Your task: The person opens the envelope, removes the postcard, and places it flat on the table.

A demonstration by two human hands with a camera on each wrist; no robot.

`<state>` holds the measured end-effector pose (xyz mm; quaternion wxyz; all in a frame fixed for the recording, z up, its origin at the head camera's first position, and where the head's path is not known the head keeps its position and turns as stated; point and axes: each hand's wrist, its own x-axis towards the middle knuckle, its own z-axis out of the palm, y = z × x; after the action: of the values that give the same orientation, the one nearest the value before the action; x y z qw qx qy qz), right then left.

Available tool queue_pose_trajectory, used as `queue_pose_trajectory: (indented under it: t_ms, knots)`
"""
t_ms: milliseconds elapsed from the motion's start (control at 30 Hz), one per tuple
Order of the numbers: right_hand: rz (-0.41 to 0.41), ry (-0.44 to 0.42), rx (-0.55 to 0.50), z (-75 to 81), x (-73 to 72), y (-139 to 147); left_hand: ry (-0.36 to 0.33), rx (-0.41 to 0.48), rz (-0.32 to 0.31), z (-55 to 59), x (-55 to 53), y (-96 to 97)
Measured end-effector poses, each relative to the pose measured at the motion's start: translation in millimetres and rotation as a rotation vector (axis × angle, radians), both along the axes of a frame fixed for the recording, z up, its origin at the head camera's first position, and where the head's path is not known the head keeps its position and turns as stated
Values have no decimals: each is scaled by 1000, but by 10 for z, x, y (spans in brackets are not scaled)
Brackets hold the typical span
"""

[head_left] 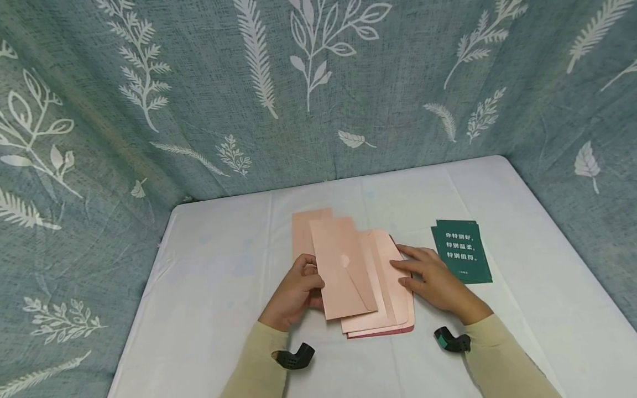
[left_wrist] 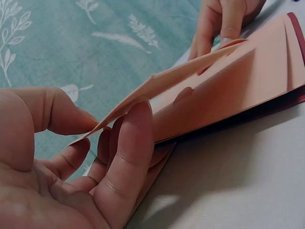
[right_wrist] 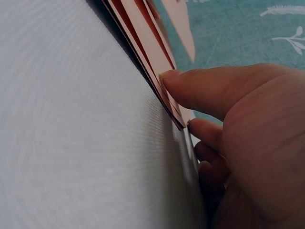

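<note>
My left hand (head_left: 296,290) pinches the left edge of a pink envelope (head_left: 343,265), flap side up with a pointed flap. In the left wrist view, that envelope (left_wrist: 162,81) is lifted at a slant over the stack, between thumb and fingers. Beneath it lie more pink envelopes (head_left: 395,276), with a dark red edge (head_left: 380,333) showing at the bottom. My right hand (head_left: 438,279) rests at the stack's right side. In the right wrist view its extended thumb (right_wrist: 205,88) presses on the stack's edge (right_wrist: 152,71); the other fingers are partly hidden.
Another pink envelope (head_left: 303,229) lies behind and left of the raised one, partly covered. Green cards (head_left: 463,265) with white lettering are piled to the right. All lie on a white-covered table (head_left: 209,287), with a leaf-patterned green curtain (head_left: 199,99) behind and at the sides.
</note>
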<state>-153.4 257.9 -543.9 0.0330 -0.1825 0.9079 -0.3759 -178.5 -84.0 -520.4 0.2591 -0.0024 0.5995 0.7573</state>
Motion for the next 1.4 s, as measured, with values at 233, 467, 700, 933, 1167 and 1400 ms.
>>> queue_pose_trajectory:
  t_ms: [233,467,700,933,1167,1400]
  knots:
    - [2,2,-3,2,-4,1,1,-38,-21,-18,33,45]
    - [5,3,-8,-5,-8,-1,9,-114,-35,-2,76,89]
    - [9,9,-11,-8,-12,0,32,-192,-34,28,131,119]
    - [4,10,-14,-1,-11,-3,64,-343,-26,94,167,110]
    - [5,13,-10,7,-9,-8,141,-434,-17,173,163,53]
    - [4,10,-5,12,-7,-9,415,-554,13,175,125,71]
